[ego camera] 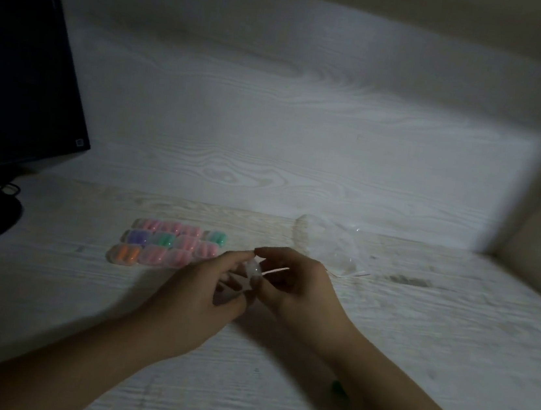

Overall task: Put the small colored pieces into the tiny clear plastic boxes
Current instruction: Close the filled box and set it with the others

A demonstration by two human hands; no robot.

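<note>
My left hand (pixel 196 301) and my right hand (pixel 296 286) meet at the middle of the table, both pinching one tiny clear plastic box (pixel 252 268) between their fingertips. What is inside that box is too blurred to tell. To the left of my hands lie three rows of filled clear boxes (pixel 169 243) holding pink, green, purple and orange pieces. A small green piece (pixel 338 387) lies on the table beside my right forearm.
A crumpled clear plastic bag (pixel 328 246) lies behind my right hand. A dark monitor (pixel 17 64) with its stand and cables fills the far left. The white wood-grain table (pixel 416 342) meets a wall at the back and right.
</note>
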